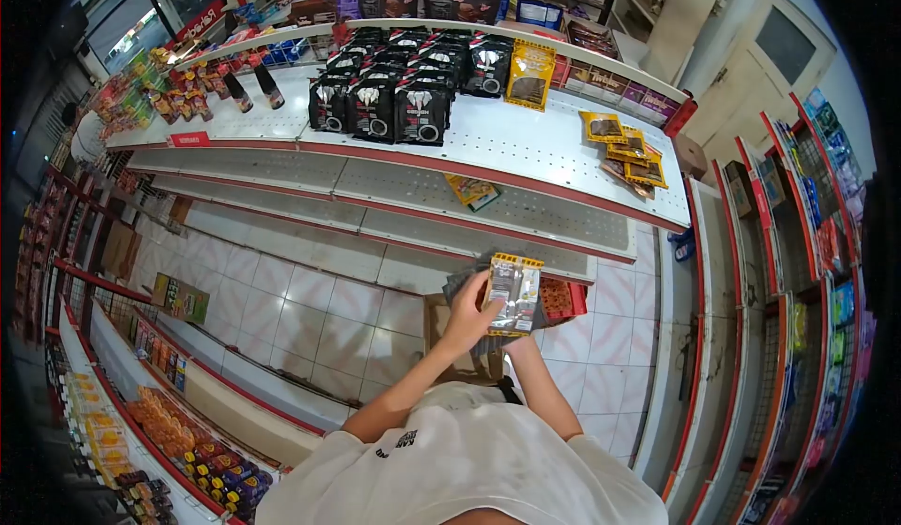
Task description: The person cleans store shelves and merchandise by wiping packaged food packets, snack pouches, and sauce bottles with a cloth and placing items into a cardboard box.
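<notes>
My left hand (467,314) is closed on the left edge of a silver-backed snack packet (515,292) with yellow ends, held in front of my body. Dark grey material, perhaps cloth (460,281), shows behind and around the packet. My right hand (518,344) is under the packet's lower end; its fingers are hidden, so its grip does not show. Just beyond the packet on the right is a red box (561,300) with a brown pattern. An open cardboard box (437,323) stands below my hands.
Ahead, a white perforated shelf (526,140) bears black pouches (422,112), a standing yellow packet (530,75) and a loose pile of yellow packets (643,161). Another packet (471,190) lies one shelf lower. Stocked shelves flank me; a carton (180,298) is at left.
</notes>
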`<move>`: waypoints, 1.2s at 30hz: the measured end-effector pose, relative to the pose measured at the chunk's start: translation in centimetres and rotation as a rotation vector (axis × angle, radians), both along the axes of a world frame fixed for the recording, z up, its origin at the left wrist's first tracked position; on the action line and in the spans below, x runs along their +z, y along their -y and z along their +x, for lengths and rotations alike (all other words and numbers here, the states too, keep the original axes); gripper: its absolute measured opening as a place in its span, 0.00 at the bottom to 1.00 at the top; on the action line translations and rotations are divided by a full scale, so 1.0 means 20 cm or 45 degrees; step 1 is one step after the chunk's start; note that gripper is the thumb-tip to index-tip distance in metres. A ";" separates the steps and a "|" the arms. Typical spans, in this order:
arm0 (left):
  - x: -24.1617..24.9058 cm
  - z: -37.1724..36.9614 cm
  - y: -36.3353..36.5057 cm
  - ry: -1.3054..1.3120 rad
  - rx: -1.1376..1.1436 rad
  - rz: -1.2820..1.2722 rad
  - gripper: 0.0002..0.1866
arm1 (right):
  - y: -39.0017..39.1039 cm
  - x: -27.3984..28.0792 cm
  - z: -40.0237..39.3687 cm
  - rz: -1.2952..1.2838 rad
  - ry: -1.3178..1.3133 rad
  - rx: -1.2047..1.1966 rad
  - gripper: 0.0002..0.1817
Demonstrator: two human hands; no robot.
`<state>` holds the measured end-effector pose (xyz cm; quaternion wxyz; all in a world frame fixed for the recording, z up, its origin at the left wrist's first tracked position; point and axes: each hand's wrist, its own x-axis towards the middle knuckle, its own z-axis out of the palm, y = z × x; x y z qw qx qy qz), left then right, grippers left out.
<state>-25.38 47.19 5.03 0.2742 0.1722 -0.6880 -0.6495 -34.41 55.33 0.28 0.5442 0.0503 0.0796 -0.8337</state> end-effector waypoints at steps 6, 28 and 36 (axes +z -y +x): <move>0.31 -0.02 -0.11 0.381 0.260 -0.913 0.35 | 0.01 0.19 0.06 0.384 -0.302 -0.217 0.26; 0.24 0.05 0.08 -0.493 -0.346 1.752 0.29 | -0.15 0.63 -0.64 0.607 -0.859 -0.412 0.16; 0.30 -0.08 0.27 -0.428 -0.625 1.699 0.40 | 0.07 1.09 -0.60 0.679 -2.764 -0.127 0.17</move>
